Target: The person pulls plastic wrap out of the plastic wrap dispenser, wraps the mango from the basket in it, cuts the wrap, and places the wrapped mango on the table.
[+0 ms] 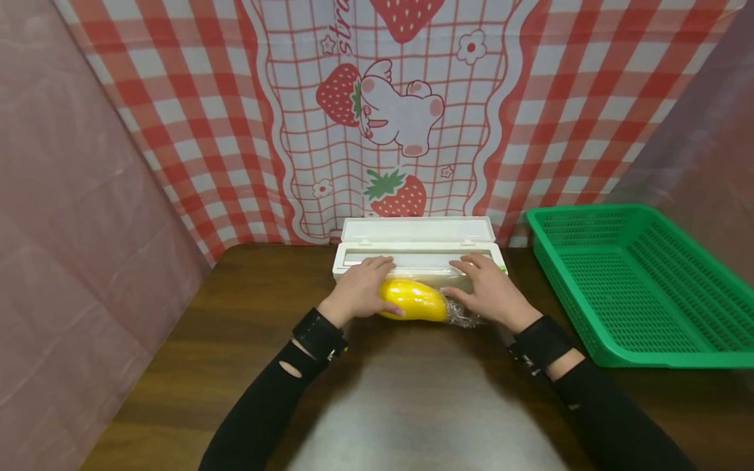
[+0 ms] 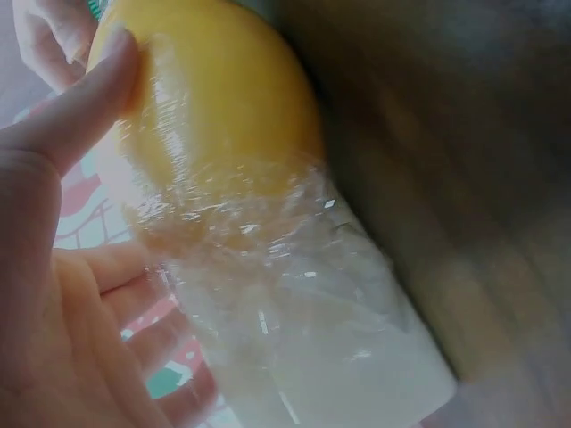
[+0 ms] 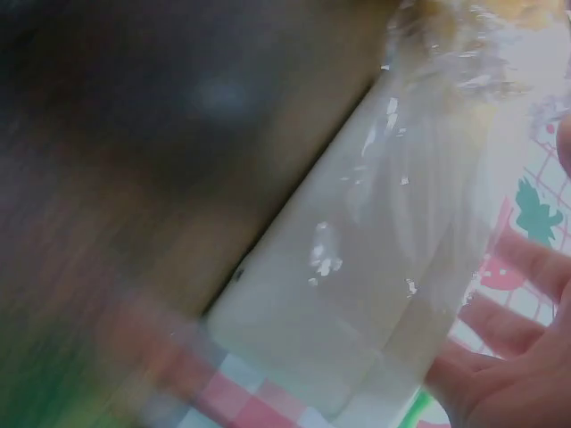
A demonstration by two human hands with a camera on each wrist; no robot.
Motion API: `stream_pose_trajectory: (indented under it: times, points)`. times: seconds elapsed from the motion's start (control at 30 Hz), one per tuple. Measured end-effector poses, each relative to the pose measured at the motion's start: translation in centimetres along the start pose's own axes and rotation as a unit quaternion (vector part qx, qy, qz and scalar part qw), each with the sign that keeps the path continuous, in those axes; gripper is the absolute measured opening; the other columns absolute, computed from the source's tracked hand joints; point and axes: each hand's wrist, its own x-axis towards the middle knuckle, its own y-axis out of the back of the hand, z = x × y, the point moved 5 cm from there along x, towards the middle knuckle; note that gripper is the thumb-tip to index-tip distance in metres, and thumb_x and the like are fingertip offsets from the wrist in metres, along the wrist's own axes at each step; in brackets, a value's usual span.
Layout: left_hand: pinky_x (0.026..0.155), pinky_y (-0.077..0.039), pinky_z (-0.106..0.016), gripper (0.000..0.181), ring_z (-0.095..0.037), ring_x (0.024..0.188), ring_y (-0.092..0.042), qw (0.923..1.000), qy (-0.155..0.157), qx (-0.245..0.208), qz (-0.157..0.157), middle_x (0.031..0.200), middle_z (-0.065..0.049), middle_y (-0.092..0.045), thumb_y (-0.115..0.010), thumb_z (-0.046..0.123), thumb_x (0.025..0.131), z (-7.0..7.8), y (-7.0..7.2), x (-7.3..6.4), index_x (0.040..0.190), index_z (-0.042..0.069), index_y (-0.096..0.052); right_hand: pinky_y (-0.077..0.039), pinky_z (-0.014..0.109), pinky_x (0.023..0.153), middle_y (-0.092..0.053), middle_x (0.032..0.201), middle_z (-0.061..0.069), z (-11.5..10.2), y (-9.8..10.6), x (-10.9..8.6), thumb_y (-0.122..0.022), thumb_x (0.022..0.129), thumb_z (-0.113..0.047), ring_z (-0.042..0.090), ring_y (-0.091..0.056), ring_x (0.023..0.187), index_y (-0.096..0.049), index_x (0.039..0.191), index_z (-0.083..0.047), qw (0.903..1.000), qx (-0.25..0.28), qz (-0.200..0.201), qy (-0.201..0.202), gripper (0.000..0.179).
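A smooth yellow fruit point(image 1: 415, 300), long like a mango, lies in clear cling film point(image 1: 463, 315) along the front of a white cling film dispenser point(image 1: 419, 252). The dispenser's lid stands raised. My left hand point(image 1: 363, 288) holds the fruit's left end, thumb across its near side and fingers reaching over to the dispenser. In the left wrist view, film stretches from the fruit point(image 2: 223, 98) onto the white box point(image 2: 330, 348). Fingers spread, my right hand point(image 1: 491, 291) rests at the dispenser's right end. Its thumb is near the bunched film; whether it pinches any, I cannot tell.
A green plastic basket point(image 1: 565, 307) stands on the right of the brown wooden table point(image 1: 247, 340). Behind the dispenser hangs a red-and-white checked cloth point(image 1: 224, 124) printed with strawberries. Pink fabric point(image 1: 76, 196) hangs on the left.
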Motion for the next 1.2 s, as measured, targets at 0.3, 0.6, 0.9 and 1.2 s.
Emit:
stream_pose_trajectory:
  times: [0.3, 0.6, 0.9, 1.2]
  points:
    - [0.097, -0.033, -0.035, 0.092, -0.02, 0.12, -0.041, 0.9981, -0.015, -0.004, 0.059, 0.136, -0.002, -0.045, -0.059, 0.076, 0.062, 0.5, 0.0, -0.7, 0.13, 0.015, -0.049, -0.027, 0.056, 0.097, -0.053, 0.123, 0.014, -1.2, -0.4, 0.3, -0.068, 0.072, -0.056, 0.034, -0.04, 0.118, -0.063, 0.114, -0.012, 0.9988, 0.035, 0.012, 0.031, 0.061]
    - [0.085, -0.04, -0.027, 0.064, -0.013, 0.1, -0.039, 0.9918, -0.04, -0.014, 0.121, 0.115, 0.003, -0.048, -0.067, 0.065, 0.063, 1.7, 0.4, -1.1, 0.103, 0.018, -0.05, -0.017, 0.061, 0.099, -0.058, 0.116, 0.008, -1.9, -0.5, -0.1, -0.076, 0.069, -0.039, 0.028, -0.044, 0.112, -0.067, 0.094, -0.014, 0.9925, 0.057, 0.073, 0.08, 0.036]
    - [0.079, -0.04, -0.025, 0.076, -0.013, 0.093, -0.039, 0.9925, -0.043, -0.022, 0.112, 0.104, 0.003, -0.048, -0.07, 0.061, 0.062, 2.0, 0.5, -1.4, 0.118, 0.014, -0.053, -0.035, 0.035, 0.077, -0.056, 0.093, -0.002, -2.6, -0.5, 0.4, -0.073, 0.073, -0.041, 0.019, -0.038, 0.09, -0.064, 0.103, -0.012, 0.9952, 0.07, 0.039, 0.057, 0.043]
    - [0.078, -0.039, -0.024, 0.07, -0.015, 0.094, -0.037, 0.9909, -0.058, -0.001, 0.122, 0.104, 0.001, -0.043, -0.068, 0.066, 0.06, 1.9, 0.3, -1.3, 0.108, 0.016, -0.06, -0.033, 0.033, 0.071, -0.05, 0.075, -0.004, -3.7, -0.6, 1.2, -0.067, 0.082, -0.028, 0.019, -0.038, 0.076, -0.068, 0.089, -0.011, 0.9943, 0.035, 0.075, 0.067, 0.018]
